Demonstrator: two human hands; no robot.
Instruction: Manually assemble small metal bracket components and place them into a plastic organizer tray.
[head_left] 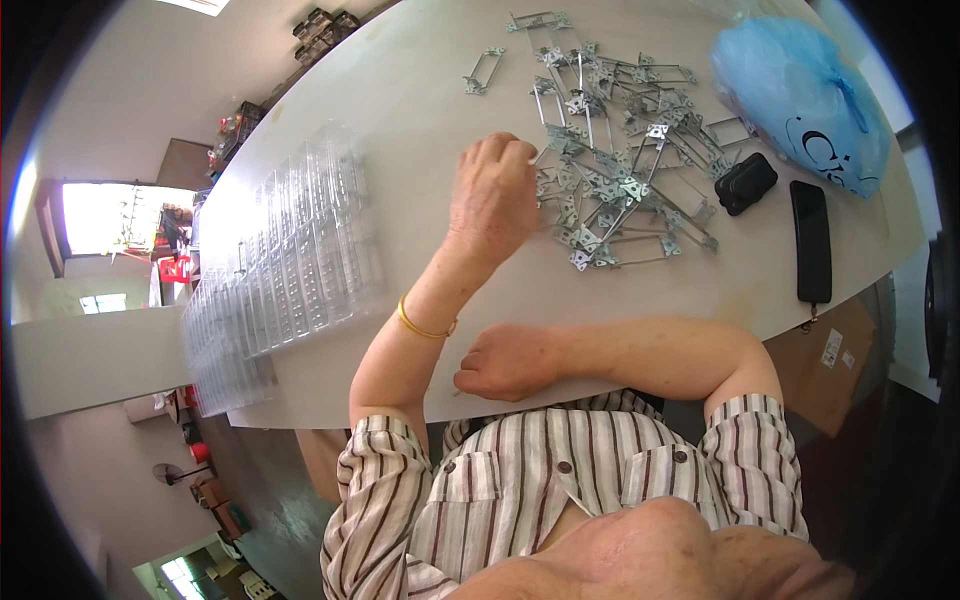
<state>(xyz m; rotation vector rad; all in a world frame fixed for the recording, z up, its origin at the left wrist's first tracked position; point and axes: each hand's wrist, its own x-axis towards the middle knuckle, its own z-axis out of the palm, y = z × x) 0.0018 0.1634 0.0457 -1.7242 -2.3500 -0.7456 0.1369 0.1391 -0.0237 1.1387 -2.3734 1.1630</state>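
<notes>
A loose pile of silvery metal brackets [625, 165], small pierced plates joined by thin rods, lies on the pale table. At its left edge is my left hand [495, 195], fingers curled downward beside the nearest brackets. Its fingertips are hidden behind the knuckles, so what they hold does not show. My right hand [510, 362] rests closed near the table's front edge, its forearm lying across in front of me. A tiny pale bit shows by its fingers, too small to name. One single bracket [484, 72] lies apart, farther back and left of the pile.
Clear plastic trays [310, 240] with ridged compartments stand along the table's left side. To the right are a tied blue plastic bag [800, 100], a small black case [746, 184] and a black phone [811, 242]. A cardboard box [825, 365] sits below the right edge.
</notes>
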